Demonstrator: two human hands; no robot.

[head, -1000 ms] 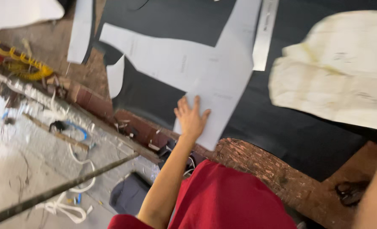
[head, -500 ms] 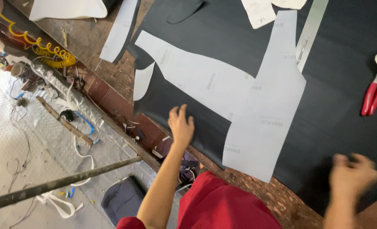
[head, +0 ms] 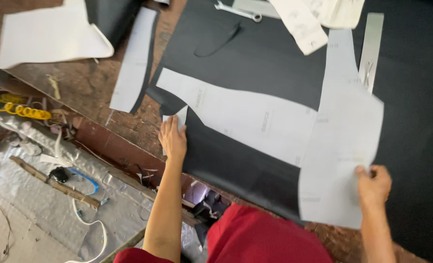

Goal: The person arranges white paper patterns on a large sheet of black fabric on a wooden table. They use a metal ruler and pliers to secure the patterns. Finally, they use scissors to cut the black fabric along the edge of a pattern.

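A large white paper pattern (head: 294,131) lies on a sheet of black material (head: 255,63) spread over a worn wooden table (head: 90,87). My left hand (head: 172,139) rests flat on the black sheet's left edge, touching a small white paper offcut (head: 180,117). My right hand (head: 373,185) pinches the right edge of the paper pattern near its lower end, lifting it slightly.
Other white pattern pieces lie at the top left (head: 46,36), middle left (head: 133,63) and top (head: 299,22). A wrench (head: 238,10) and a metal ruler (head: 370,48) sit on the black sheet. Cables and a yellow coil (head: 21,109) lie below the table's edge.
The view has swung over the table. My left hand slid to the black sheet's left edge. My right hand came in and took hold of the paper pattern's edge.
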